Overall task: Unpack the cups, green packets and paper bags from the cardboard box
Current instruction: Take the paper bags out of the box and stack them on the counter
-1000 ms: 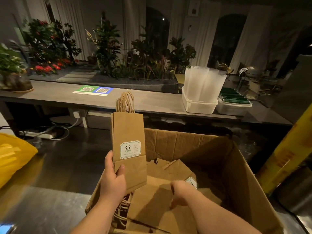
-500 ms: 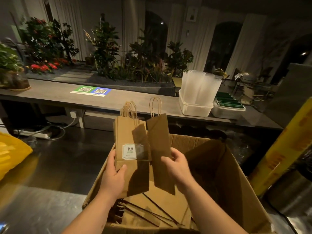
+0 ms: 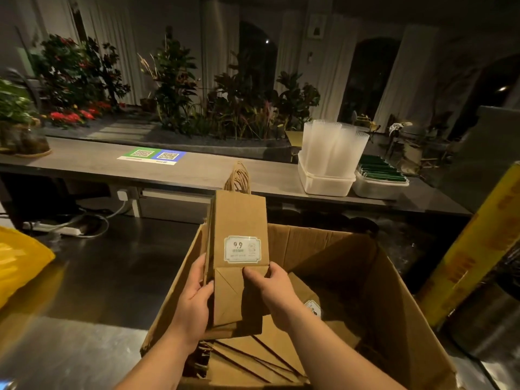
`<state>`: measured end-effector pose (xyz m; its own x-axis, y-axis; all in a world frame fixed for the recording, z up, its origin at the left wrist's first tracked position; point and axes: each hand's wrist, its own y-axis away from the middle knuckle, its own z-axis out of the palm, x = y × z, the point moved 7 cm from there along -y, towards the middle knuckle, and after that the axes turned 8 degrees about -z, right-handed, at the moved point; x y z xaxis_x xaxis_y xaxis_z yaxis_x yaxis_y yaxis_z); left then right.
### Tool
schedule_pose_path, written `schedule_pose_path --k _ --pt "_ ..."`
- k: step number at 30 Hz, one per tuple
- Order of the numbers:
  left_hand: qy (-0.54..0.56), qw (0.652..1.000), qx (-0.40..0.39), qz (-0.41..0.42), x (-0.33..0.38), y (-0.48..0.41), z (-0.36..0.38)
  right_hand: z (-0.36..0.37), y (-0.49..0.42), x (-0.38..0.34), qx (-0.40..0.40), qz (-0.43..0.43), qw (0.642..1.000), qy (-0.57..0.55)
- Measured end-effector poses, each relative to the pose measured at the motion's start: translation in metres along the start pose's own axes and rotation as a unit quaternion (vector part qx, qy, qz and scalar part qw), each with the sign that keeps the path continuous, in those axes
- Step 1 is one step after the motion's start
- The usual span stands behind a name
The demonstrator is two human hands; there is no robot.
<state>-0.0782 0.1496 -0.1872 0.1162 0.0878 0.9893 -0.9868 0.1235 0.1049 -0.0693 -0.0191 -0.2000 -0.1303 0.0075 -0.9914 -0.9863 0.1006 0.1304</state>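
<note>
Head view: both hands, left (image 3: 194,302) and right (image 3: 274,291), grip a flat stack of paper bags (image 3: 239,249) upright above the open cardboard box (image 3: 394,319). More bags (image 3: 253,358) lie inside. Cups (image 3: 334,147) and green packets (image 3: 380,171) stand in tubs on the far tabletop (image 3: 84,164).

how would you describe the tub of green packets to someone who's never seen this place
Find the long grey counter across the room behind the cardboard box. Two white tubs sit side by side near its right end. Take the rightmost tub: it holds rows of green packets, while its neighbour holds tall stacks of clear cups.
</note>
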Motion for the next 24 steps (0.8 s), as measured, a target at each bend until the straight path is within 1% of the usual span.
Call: schedule_pose_path --k 2,4,6,8,9,10,11,12,13,14,16,17,19,20,21,24 --pt "0.000 1.000 -0.001 -0.002 -0.001 0.000 0.001 0.004 0.000 0.000 0.015 -0.015 1.000 -0.008" --pt "-0.032 0.999 0.014 0.002 -0.002 -0.001 0.000 0.013 -0.001 0.001 0.019 -0.022 1.000 0.006" --pt "-0.081 0.996 0.045 0.000 -0.005 -0.003 -0.005 0.019 -0.004 0.005 -0.002 -0.006 1.000 0.024" --pt "-0.096 0.993 0.065 -0.001 -0.006 -0.004 -0.009 0.013 -0.010 0.003 -0.017 0.007 0.999 0.036" --pt "-0.098 0.992 0.076 -0.002 -0.006 -0.004 -0.011 0.003 -0.014 0.004 -0.015 0.002 0.998 0.066" --pt "-0.101 0.991 0.088 0.000 -0.005 -0.002 -0.013 -0.011 -0.018 0.004 -0.009 -0.012 0.989 0.145" --pt "-0.107 0.989 0.103 0.004 -0.004 -0.002 -0.016 -0.028 -0.022 0.009 0.000 -0.015 0.963 0.268" --pt "-0.112 0.987 0.118 0.011 -0.004 -0.001 -0.018 -0.045 -0.025 0.018 -0.001 -0.003 0.924 0.381" --pt "-0.114 0.985 0.131 0.017 -0.003 -0.001 -0.020 -0.060 -0.024 0.032 -0.013 0.032 0.887 0.460" --pt "-0.117 0.983 0.143 0.020 -0.003 0.000 -0.022 -0.076 -0.022 0.048 -0.028 0.079 0.863 0.499" --pt "-0.129 0.978 0.164 0.027 0.000 0.000 -0.025 -0.097 -0.013 0.073 -0.060 0.155 0.831 0.531" --pt "-0.139 0.975 0.171 0.031 0.000 0.001 -0.026 -0.103 -0.010 0.080 -0.079 0.177 0.813 0.550" --pt "-0.158 0.971 0.177 0.034 0.002 0.002 -0.026 -0.106 -0.012 0.086 -0.091 0.180 0.782 0.590" --pt "-0.165 0.969 0.179 0.033 0.002 0.004 -0.027 -0.103 -0.013 0.086 -0.088 0.173 0.777 0.598" --pt "-0.170 0.968 0.181 0.032 0.001 0.005 -0.027 -0.101 -0.015 0.085 -0.080 0.165 0.783 0.595" --pt "-0.179 0.967 0.180 0.024 -0.001 0.005 -0.029 -0.096 -0.021 0.071 -0.040 0.115 0.832 0.542"
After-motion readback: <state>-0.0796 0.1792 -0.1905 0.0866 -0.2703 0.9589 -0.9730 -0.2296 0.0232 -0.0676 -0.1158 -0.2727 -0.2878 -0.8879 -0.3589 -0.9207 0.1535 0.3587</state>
